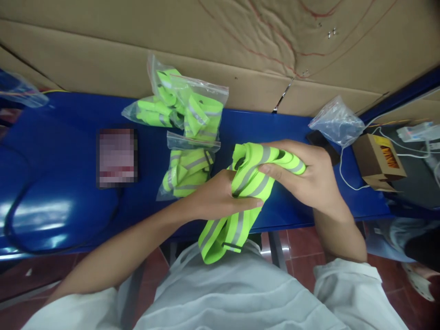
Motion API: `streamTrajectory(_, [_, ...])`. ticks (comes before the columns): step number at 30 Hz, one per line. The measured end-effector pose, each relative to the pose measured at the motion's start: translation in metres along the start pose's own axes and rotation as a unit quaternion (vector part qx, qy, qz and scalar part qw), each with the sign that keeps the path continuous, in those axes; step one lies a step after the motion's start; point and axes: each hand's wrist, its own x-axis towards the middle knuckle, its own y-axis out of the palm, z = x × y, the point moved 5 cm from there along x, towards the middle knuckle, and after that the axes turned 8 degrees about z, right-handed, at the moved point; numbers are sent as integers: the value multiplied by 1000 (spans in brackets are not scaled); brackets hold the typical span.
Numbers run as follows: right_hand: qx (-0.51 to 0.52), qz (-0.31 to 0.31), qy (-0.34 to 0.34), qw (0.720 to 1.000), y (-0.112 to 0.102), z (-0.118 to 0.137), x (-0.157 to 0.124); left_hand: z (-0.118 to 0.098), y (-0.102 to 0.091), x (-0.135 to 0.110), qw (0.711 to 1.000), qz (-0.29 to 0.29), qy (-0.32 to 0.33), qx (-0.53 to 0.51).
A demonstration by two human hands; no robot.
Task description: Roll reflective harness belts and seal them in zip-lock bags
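Observation:
A bundle of yellow-green reflective strap (252,183) with grey stripes is held in both hands over the front edge of the blue table. My left hand (227,195) grips its lower left part, with the thumb across the front. My right hand (299,176) is closed around the upper right folds, the thumb pressing on top. A loop with a small dark buckle (231,247) hangs below toward my lap. Left of the hands lies a clear zip bag (192,172) holding the same kind of strap. Behind it, more filled bags (202,110) are piled against the cardboard.
The blue table (62,206) runs along a cardboard wall (137,46). On it are a pixelated rectangular item (117,158), a dark cable (10,220), an empty-looking plastic bag (338,121), a dark flat object (323,144) and a small open cardboard box (376,158) with white cables nearby.

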Motion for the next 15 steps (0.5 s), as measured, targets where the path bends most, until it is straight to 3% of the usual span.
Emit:
streamTrajectory(2, [33,6,26,999,-3,0,-1,-1,5,-1,999,29,5,-43])
streamTrajectory(4, [104,25,68,992,-2,-6,-1,-4,12,-2,990,94,19,-104])
streamTrajectory(7, [257,71,136,954,9,-21,1,-10,18,-5,977,163,40,-130])
streamTrajectory(10, [372,144,175,900,27,-35,5,-9,7,-4,995,86,52,-11])
streamTrajectory(12, [395,187,185,880,39,-42,7,-6,0,-4,995,38,52,72])
streamTrajectory(15, [369,181,180,894,48,-50,11,-2,0,-5,991,44,73,106])
